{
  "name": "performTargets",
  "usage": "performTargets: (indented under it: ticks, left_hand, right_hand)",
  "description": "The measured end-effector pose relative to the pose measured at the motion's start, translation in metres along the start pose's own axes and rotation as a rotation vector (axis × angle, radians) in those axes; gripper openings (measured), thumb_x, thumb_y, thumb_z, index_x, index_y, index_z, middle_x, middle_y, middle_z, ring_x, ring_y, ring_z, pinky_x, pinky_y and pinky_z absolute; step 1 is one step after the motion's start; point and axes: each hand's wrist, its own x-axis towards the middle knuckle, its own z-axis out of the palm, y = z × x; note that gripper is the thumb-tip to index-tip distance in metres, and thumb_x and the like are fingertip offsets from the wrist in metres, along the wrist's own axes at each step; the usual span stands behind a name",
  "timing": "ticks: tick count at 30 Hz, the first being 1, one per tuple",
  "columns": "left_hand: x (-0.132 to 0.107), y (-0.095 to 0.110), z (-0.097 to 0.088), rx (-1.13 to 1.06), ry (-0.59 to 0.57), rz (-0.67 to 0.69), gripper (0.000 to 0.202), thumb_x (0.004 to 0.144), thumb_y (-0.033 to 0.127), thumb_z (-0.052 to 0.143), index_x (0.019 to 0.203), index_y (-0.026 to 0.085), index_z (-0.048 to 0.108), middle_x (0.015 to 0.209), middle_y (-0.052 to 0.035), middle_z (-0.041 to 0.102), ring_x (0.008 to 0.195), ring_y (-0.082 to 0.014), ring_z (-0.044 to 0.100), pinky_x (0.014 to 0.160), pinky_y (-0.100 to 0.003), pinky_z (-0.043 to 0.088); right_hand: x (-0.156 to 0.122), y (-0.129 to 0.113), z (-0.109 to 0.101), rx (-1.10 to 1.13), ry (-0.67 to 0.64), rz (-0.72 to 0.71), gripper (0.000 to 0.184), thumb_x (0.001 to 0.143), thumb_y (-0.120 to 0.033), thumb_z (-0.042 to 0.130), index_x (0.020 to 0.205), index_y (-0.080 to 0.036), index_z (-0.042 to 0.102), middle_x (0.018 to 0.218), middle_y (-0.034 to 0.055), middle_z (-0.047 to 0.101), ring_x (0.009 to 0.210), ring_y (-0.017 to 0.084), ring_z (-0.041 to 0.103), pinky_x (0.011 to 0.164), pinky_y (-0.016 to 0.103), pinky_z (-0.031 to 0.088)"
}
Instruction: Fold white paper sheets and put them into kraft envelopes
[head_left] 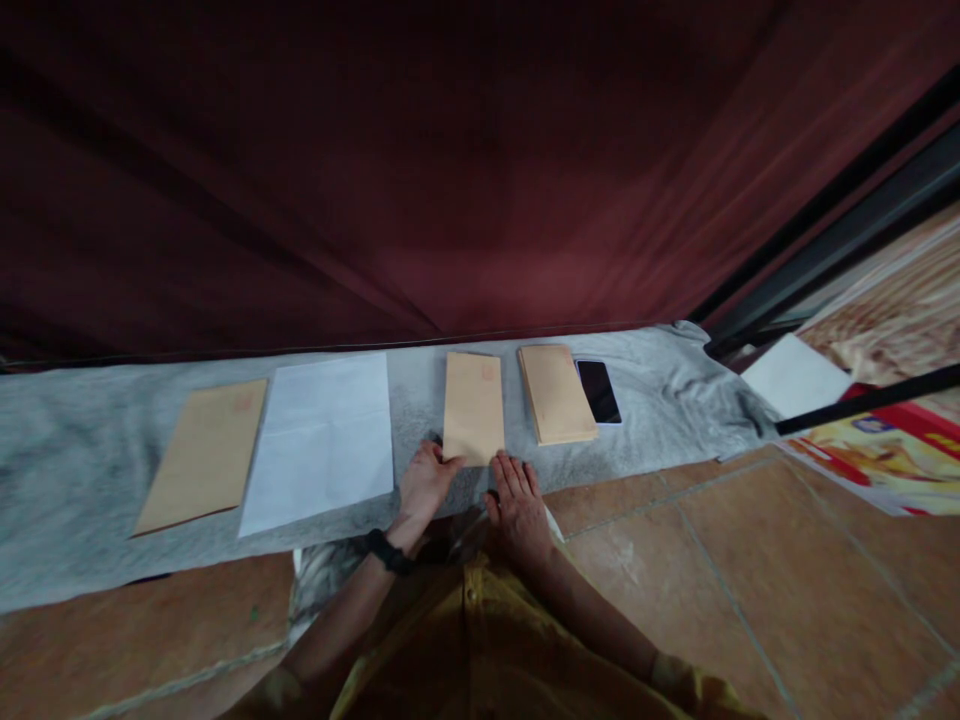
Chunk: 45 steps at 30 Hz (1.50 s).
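Note:
A brown paper envelope (474,405) with a small reddish mark near its top lies in front of me on a grey cloth. My left hand (426,482) grips its lower left corner, thumb on top and the other fingers bent at the edge. Fingers extended and flat, my right hand (519,505) touches the lower right corner. To the right is a stack of similar envelopes (559,393), with a dark-screened phone (598,391) beside it. On the left lie white paper sheets (321,440) and, further left, another brown envelope (202,450).
The grey cloth (660,385) covers a long, narrow surface against a dark red curtain (465,200). Brown floor tiles (675,570) show in front. At the right are a dark metal frame (840,230), a white square item (796,376) and a colourful printed box (892,450).

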Motion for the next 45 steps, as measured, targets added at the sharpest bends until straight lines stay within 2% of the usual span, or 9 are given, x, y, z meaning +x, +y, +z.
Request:
performTargets:
  ticks: [4, 9, 16, 23, 27, 30, 33, 38, 45]
  left_hand:
    - [0.002, 0.003, -0.001, -0.457, -0.191, -0.112, 0.024, 0.073, 0.034, 0.075, 0.077, 0.021, 0.055, 0.059, 0.0029, 0.062, 0.056, -0.0165, 0.059, 0.055, -0.027, 0.040]
    - [-0.002, 0.005, -0.007, -0.598, -0.335, -0.099, 0.025, 0.072, 0.041, 0.068, 0.067, 0.019, 0.059, 0.048, 0.0016, 0.059, 0.043, -0.0133, 0.054, 0.046, -0.024, 0.038]
    - [-0.015, 0.010, -0.009, -0.834, -0.369, -0.092, 0.030, 0.065, 0.045, 0.071, 0.076, 0.019, 0.062, 0.046, 0.0045, 0.057, 0.040, -0.0110, 0.050, 0.043, -0.021, 0.034]
    - [-0.031, 0.030, -0.014, -0.889, -0.380, -0.026, 0.040, 0.070, 0.054, 0.073, 0.081, 0.018, 0.062, 0.050, 0.0035, 0.059, 0.042, -0.0111, 0.051, 0.044, -0.022, 0.037]
    - [-0.035, 0.030, -0.018, -0.982, -0.366, 0.020, 0.060, 0.076, 0.063, 0.073, 0.112, 0.016, 0.066, 0.074, -0.0043, 0.072, 0.062, -0.0156, 0.065, 0.053, -0.024, 0.046]
    - [-0.037, 0.024, -0.012, -1.011, -0.313, -0.018, 0.074, 0.079, 0.070, 0.067, 0.132, 0.018, 0.061, 0.111, -0.0130, 0.074, 0.097, -0.0247, 0.071, 0.070, -0.032, 0.057]
    - [-0.039, 0.022, 0.001, -0.991, -0.270, -0.070, 0.069, 0.079, 0.068, 0.069, 0.128, 0.020, 0.065, 0.130, -0.0138, 0.069, 0.113, -0.0269, 0.068, 0.086, -0.037, 0.058]
    - [-0.043, 0.028, 0.013, -1.099, -0.408, -0.090, 0.063, 0.069, 0.054, 0.082, 0.117, 0.019, 0.064, 0.093, -0.0058, 0.076, 0.077, -0.0197, 0.071, 0.067, -0.030, 0.054]
    - [-0.035, 0.018, 0.009, -0.968, -0.391, -0.122, 0.060, 0.062, 0.048, 0.081, 0.110, 0.019, 0.061, 0.068, 0.0018, 0.068, 0.053, -0.0133, 0.060, 0.051, -0.023, 0.043]
  right_hand:
    - [0.000, -0.001, -0.002, 0.012, -0.002, 0.012, 0.057, 0.104, -0.028, 0.045, 0.156, -0.009, 0.037, 0.158, 0.0176, 0.044, 0.147, 0.029, 0.039, 0.123, 0.053, 0.029]
    - [0.001, 0.001, 0.000, 0.042, 0.027, 0.004, 0.055, 0.103, -0.026, 0.045, 0.155, -0.009, 0.040, 0.156, 0.0173, 0.047, 0.146, 0.030, 0.041, 0.121, 0.055, 0.032]
    - [0.015, -0.002, -0.005, 0.091, 0.038, -0.022, 0.053, 0.100, -0.016, 0.042, 0.153, -0.015, 0.044, 0.141, 0.0168, 0.059, 0.120, 0.028, 0.059, 0.102, 0.045, 0.051]
    - [0.041, -0.005, -0.010, 0.031, 0.032, 0.004, 0.051, 0.095, -0.010, 0.053, 0.145, -0.023, 0.056, 0.119, 0.0124, 0.066, 0.107, 0.025, 0.064, 0.089, 0.034, 0.058]
    - [0.048, 0.000, -0.021, 0.077, 0.104, 0.042, 0.050, 0.098, -0.012, 0.049, 0.144, -0.028, 0.058, 0.114, 0.0096, 0.066, 0.100, 0.021, 0.067, 0.080, 0.027, 0.060]
    - [0.054, 0.002, -0.033, 0.296, 0.246, 0.123, 0.041, 0.101, -0.018, 0.043, 0.135, -0.025, 0.066, 0.110, 0.0095, 0.065, 0.097, 0.020, 0.067, 0.083, 0.027, 0.060]
    - [0.060, -0.003, -0.037, 0.708, 0.352, 0.288, 0.031, 0.102, -0.032, 0.044, 0.110, -0.022, 0.072, 0.103, 0.0081, 0.064, 0.088, 0.019, 0.067, 0.072, 0.029, 0.061]
    - [0.057, -0.015, -0.021, 1.281, 0.326, 0.576, 0.030, 0.087, -0.050, 0.061, 0.093, -0.021, 0.064, 0.078, -0.0002, 0.062, 0.058, 0.014, 0.061, 0.055, 0.029, 0.058]
    - [0.049, -0.004, -0.004, 1.542, 0.262, 0.798, 0.045, 0.067, -0.057, 0.076, 0.093, -0.023, 0.062, 0.067, -0.0037, 0.062, 0.059, 0.018, 0.064, 0.059, 0.034, 0.061]
